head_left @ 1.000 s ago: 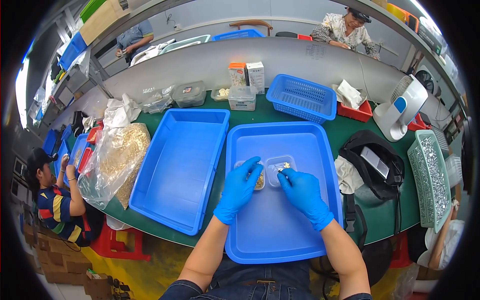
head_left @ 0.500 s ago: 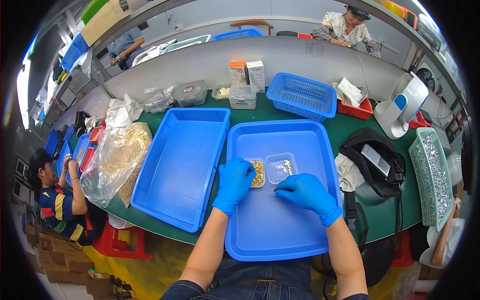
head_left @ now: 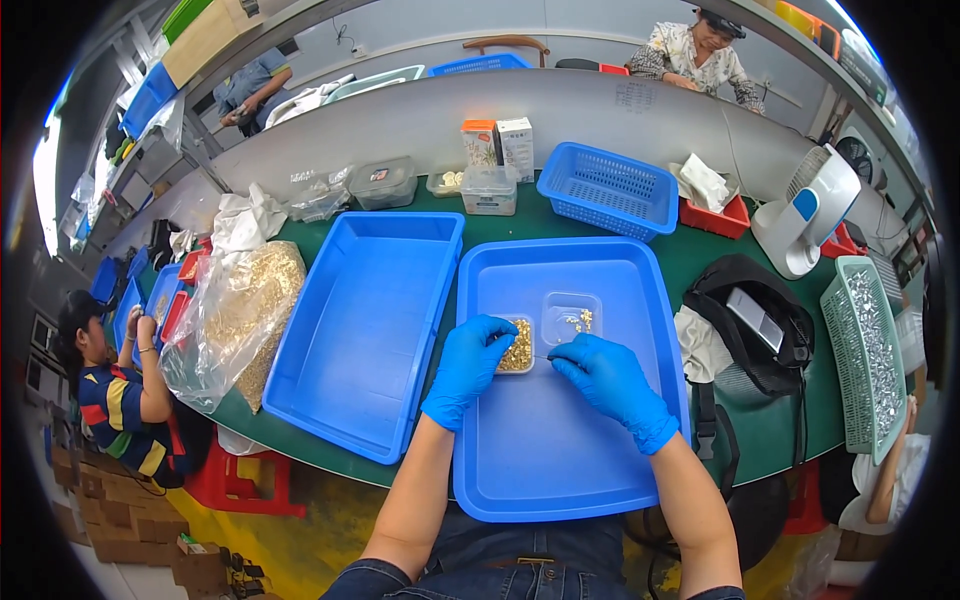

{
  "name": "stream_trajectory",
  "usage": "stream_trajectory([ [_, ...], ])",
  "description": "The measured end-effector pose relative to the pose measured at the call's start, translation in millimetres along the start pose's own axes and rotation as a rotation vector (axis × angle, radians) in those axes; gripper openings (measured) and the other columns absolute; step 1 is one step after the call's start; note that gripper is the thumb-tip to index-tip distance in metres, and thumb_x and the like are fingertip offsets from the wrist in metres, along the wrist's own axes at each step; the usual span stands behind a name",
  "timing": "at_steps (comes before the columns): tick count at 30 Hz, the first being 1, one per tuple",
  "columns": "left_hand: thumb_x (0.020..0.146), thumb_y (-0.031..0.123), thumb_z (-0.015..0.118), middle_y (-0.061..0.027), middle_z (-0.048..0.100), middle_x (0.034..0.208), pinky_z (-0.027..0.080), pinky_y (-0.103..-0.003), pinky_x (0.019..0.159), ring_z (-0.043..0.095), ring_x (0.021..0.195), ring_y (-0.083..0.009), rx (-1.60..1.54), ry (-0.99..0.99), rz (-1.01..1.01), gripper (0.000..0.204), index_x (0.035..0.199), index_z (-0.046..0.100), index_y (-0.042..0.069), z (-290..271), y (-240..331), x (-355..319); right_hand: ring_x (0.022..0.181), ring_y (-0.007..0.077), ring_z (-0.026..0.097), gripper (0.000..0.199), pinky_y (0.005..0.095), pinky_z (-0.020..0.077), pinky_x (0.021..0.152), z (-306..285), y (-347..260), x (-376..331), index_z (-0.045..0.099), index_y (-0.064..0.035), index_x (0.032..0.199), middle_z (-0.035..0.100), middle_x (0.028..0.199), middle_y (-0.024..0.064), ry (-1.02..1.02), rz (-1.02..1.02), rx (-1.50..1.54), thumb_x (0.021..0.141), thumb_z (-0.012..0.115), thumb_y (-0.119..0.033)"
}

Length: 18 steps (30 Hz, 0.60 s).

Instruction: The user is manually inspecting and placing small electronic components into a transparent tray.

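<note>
Both my hands wear blue gloves over a blue tray [head_left: 560, 450]. A small clear container [head_left: 522, 371] full of tiny gold-coloured parts sits in the tray. My left hand [head_left: 467, 365] is at its left side, fingertips pinched together; whatever they hold, if anything, is too small to make out. My right hand [head_left: 607, 377] pinches a thin dark tool [head_left: 541, 357], its tip pointing left toward the gold parts; its exact kind is unclear. Beyond my right fingers stands a second clear container [head_left: 560, 305] with a few gold pieces [head_left: 580, 320] in it.
On my left lies another blue tray [head_left: 350, 320], beside a plastic bag of gold-coloured parts [head_left: 250, 310]. Farther back are a blue basket [head_left: 610, 190], plastic boxes [head_left: 490, 190] and a white fan [head_left: 805, 215]. A black bag [head_left: 740, 310] and a green basket [head_left: 870, 340] stand right.
My right hand has moved a little away from me, and its thin tool now reaches nearer the gold parts. The second clear container has shifted slightly away and to the right.
</note>
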<state>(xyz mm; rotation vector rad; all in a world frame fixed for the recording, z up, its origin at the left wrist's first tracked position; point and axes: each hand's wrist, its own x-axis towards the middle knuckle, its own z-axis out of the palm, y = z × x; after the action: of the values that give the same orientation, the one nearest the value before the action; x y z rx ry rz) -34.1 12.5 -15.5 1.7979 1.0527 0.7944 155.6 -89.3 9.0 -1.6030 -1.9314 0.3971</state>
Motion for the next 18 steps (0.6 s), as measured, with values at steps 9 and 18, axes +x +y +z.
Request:
stream_trajectory([
  [9, 0.083, 0.002, 0.064, -0.0088, 0.067, 0.096, 0.05, -0.026, 0.082, 0.063, 0.088, -0.0145, -0.545, -0.138, -0.149, 0.019, 0.101, 0.067, 0.001, -9.6, 30.1, -3.1, 0.065, 0.02, 0.058, 0.013, 0.0302, 0.0478, 0.058, 1.6, -19.3, 4.8, 0.068, -0.0093, 0.092, 0.059, 0.077, 0.0059, 0.352, -0.035, 0.089, 0.079, 0.068, -0.01],
  [18, 0.083, 0.001, 0.064, -0.0101, 0.067, 0.096, 0.052, -0.026, 0.081, 0.064, 0.088, -0.0158, -0.589, -0.172, -0.152, 0.02, 0.103, 0.066, 0.0, -6.0, 33.3, -5.2, 0.06, 0.0145, 0.054, 0.015, 0.0269, 0.0452, 0.053, 4.0, -16.4, 5.6, 0.069, -0.0088, 0.092, 0.057, 0.075, 0.0042, 0.425, -0.028, 0.052, 0.078, 0.07, -0.007],
])
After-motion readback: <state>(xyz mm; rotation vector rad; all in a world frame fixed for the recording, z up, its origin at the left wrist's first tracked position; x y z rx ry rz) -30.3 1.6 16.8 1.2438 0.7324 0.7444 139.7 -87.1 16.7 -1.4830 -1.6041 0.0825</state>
